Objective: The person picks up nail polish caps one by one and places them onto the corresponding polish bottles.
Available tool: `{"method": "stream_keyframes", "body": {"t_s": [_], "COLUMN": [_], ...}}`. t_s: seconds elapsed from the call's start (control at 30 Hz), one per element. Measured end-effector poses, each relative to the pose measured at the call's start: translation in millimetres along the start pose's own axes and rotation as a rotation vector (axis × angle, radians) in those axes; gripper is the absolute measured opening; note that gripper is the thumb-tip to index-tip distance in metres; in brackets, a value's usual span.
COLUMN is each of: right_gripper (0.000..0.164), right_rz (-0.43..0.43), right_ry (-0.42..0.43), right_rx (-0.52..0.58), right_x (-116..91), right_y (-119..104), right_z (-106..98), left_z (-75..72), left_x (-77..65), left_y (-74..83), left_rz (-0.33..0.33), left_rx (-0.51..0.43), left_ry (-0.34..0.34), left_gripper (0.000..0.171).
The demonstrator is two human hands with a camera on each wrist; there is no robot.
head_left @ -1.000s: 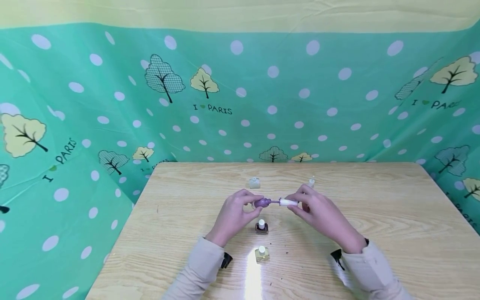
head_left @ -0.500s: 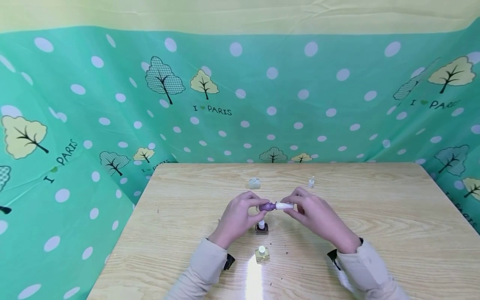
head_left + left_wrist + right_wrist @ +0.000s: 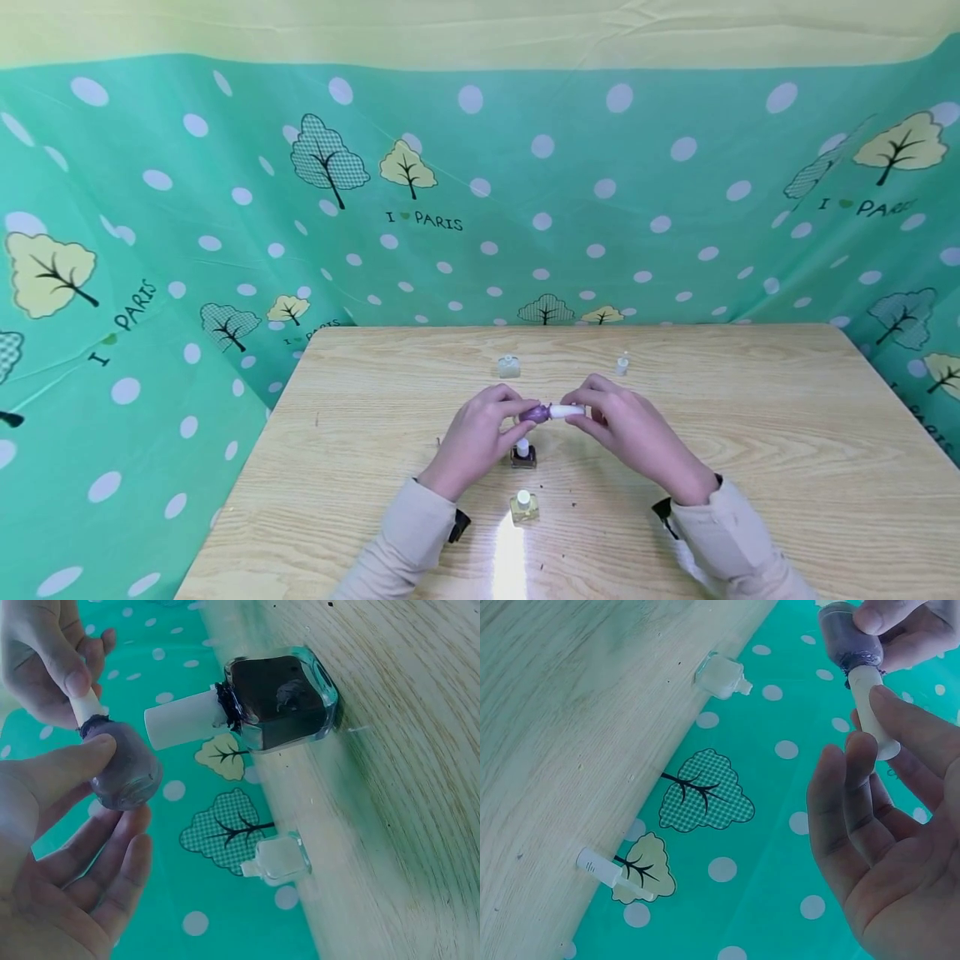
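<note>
cap and bottle have closed together: left hand [image 3: 476,437] grips the round purple bottle [image 3: 536,413], right hand [image 3: 626,429] pinches its smooth white cap [image 3: 567,411].

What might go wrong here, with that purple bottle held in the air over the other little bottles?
1. The purple bottle is held sideways by the left hand while the right hand pinches its white cap; if the cap is loose, polish may spill onto the table.
2. The dark bottle stands right beneath; a slipped grip could knock it over.
</note>
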State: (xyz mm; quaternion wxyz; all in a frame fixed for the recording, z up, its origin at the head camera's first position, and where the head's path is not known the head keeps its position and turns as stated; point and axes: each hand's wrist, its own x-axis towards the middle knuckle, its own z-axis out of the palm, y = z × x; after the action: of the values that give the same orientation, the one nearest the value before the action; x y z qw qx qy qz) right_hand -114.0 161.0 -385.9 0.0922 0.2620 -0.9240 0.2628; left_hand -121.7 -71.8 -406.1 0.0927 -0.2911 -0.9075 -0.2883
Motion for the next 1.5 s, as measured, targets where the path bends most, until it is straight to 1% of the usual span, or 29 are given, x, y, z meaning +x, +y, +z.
{"method": "stream_keyframes", "body": {"t_s": [0.23,0.33,0.5,0.7,0.83,0.97,1.07,1.17,1.23,1.33,1.43,1.5], "right_gripper": [0.013,0.012,0.010,0.007,0.014,0.026,0.033,0.033,0.027,0.018,0.023,0.023], "right_rz": [-0.010,-0.013,-0.004,0.042,0.080,0.112,0.133,0.144,0.136,0.087,0.017,-0.021], "right_ry": [-0.004,-0.018,-0.026,-0.030,-0.032,-0.044,-0.059,-0.053,-0.039,-0.019,-0.004,0.009], "right_rx": [0.004,0.013,0.043,0.061,0.068,0.073,0.081,0.094,0.101,0.110,0.103,0.090], "right_x": [-0.3,-0.1,0.2,0.6,1.1,1.3,1.8,1.8,1.1,-0.9,-2.7,-3.5], "right_y": [1.0,1.0,0.6,-0.1,-0.1,-0.1,-0.5,-0.6,-0.5,0.4,1.7,2.5], "right_z": [0.1,-0.1,0.6,2.2,2.7,2.3,2.5,2.9,2.8,1.9,0.5,-0.2], "left_z": [0.4,1.6,4.4,7.7,8.2,7.7,6.8,5.4,4.4,3.8,3.2,2.7], "left_x": [0.1,-0.7,-2.8,-3.5,-3.7,-3.6,-3.1,-1.9,-0.9,-0.2,-0.5,-0.6], "left_y": [0.6,0.1,-1.4,-2.4,-1.4,0.5,2.4,3.9,4.4,3.5,2.1,1.4], "left_rz": [0.052,0.065,0.057,0.046,0.052,0.071,0.077,0.070,0.056,0.031,0.007,-0.003], "left_rx": [0.027,0.015,-0.013,-0.009,-0.013,-0.002,0.010,0.011,0.003,-0.004,-0.002,0.000], "left_ry": [0.024,0.033,0.048,0.067,0.082,0.102,0.105,0.095,0.081,0.065,0.062,0.062], "left_gripper": [0.026,0.025,0.024,0.024,0.025,0.024,0.024,0.023,0.023,0.023,0.024,0.024]}}
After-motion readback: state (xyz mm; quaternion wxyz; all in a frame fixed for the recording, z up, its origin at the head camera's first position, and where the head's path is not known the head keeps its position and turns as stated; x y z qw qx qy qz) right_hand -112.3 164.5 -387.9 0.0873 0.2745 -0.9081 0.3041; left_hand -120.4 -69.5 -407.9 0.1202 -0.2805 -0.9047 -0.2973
